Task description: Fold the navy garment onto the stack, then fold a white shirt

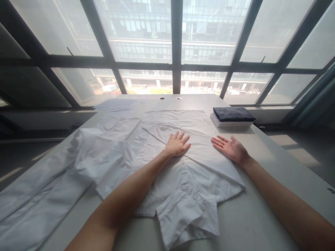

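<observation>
A white button shirt (pixel 183 167) lies spread on the grey table (pixel 274 164), collar end toward me. My left hand (pixel 178 143) rests flat on the shirt's middle, palm down, fingers spread. My right hand (pixel 231 148) lies at the shirt's right edge, palm turned up, fingers stretched out and holding nothing.
More white garments (pixel 78 164) lie in a loose heap on the left of the table. A stack of folded clothes (pixel 232 116), dark on top and white below, stands at the back right. Large windows (pixel 172 45) run behind the table's far edge.
</observation>
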Available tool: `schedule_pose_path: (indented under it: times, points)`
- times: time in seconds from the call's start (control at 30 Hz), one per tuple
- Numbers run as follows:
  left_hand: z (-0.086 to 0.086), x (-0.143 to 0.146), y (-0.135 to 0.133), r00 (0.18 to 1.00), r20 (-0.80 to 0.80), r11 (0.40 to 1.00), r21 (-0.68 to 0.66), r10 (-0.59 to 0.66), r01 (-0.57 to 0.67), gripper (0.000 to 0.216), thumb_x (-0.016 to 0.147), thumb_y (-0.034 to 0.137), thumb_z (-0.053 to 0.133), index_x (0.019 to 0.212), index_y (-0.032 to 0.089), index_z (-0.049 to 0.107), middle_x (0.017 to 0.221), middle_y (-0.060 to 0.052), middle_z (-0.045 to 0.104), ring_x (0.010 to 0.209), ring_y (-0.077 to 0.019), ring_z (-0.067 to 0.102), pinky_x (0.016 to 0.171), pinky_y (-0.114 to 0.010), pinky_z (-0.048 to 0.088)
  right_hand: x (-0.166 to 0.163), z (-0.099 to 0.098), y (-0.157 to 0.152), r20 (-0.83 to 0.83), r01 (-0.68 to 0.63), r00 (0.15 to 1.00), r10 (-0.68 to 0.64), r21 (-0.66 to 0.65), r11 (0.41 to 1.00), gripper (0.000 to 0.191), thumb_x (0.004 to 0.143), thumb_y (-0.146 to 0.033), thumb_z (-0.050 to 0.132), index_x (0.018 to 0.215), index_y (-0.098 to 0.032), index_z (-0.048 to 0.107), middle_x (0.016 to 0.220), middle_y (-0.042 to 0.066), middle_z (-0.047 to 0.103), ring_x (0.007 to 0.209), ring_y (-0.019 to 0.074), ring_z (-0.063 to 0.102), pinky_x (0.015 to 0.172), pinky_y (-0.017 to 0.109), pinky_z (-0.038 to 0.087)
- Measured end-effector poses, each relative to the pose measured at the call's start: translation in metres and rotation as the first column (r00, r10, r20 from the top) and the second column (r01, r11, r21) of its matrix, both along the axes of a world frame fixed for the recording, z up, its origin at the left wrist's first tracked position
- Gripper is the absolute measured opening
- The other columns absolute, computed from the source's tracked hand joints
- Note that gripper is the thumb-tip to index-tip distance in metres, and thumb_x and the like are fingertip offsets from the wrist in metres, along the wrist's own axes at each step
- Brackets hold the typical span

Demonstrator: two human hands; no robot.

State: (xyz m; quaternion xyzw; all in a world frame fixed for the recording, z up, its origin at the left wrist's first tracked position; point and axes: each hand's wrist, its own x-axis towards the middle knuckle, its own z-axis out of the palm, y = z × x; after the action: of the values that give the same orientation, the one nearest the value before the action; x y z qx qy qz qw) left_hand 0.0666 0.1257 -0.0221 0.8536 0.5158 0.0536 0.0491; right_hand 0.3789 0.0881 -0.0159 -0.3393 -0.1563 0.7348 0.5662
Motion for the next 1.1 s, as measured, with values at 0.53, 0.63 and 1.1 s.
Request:
schedule_pose_path:
  times: [0.53, 0.63, 1.1]
  points:
    - [0.002, 0.000, 0.001, 1.000, -0.010, 1.000, -0.013, -0.005, 0.005, 0.065, 0.105, 0.060, 0.034, 0.162, 0.030, 0.037, 0.173, -0.008, 0.024, 0.159, -0.0359, 0.015, 0.126, -0.061, 0.014, 0.031, -0.003, -0.005, -0.063, 0.356, 0.935, -0.350, 0.126, 0.926, 0.064, 0.107, -0.059, 0.021, 0.127, -0.015, 0.063, 0.133, 0.022, 0.068, 0.123, 0.0277, 0.068, 0.092, 0.045, 0.064]
    - [0.002, 0.000, 0.001, 1.000, -0.005, 1.000, -0.002, -0.010, 0.010, 0.064, 0.106, 0.058, 0.034, 0.162, 0.028, 0.038, 0.173, -0.009, 0.024, 0.159, -0.0365, 0.016, 0.126, -0.061, 0.014, 0.029, -0.002, -0.007, -0.050, 0.352, 0.936, -0.349, 0.138, 0.926, 0.063, 0.107, -0.058, 0.021, 0.125, -0.016, 0.064, 0.129, 0.021, 0.070, 0.121, 0.0273, 0.069, 0.092, 0.045, 0.064]
    - [0.001, 0.000, 0.000, 1.000, 0.010, 1.000, -0.002, -0.002, 0.002, 0.063, 0.105, 0.058, 0.035, 0.161, 0.030, 0.040, 0.172, -0.007, 0.027, 0.159, -0.0370, 0.017, 0.126, -0.061, 0.016, 0.013, 0.009, -0.021, -0.042, 0.136, 0.991, -0.130, 0.228, 0.964, 0.065, 0.106, -0.062, 0.025, 0.134, -0.017, 0.062, 0.140, 0.021, 0.064, 0.131, 0.0279, 0.063, 0.105, 0.051, 0.057]
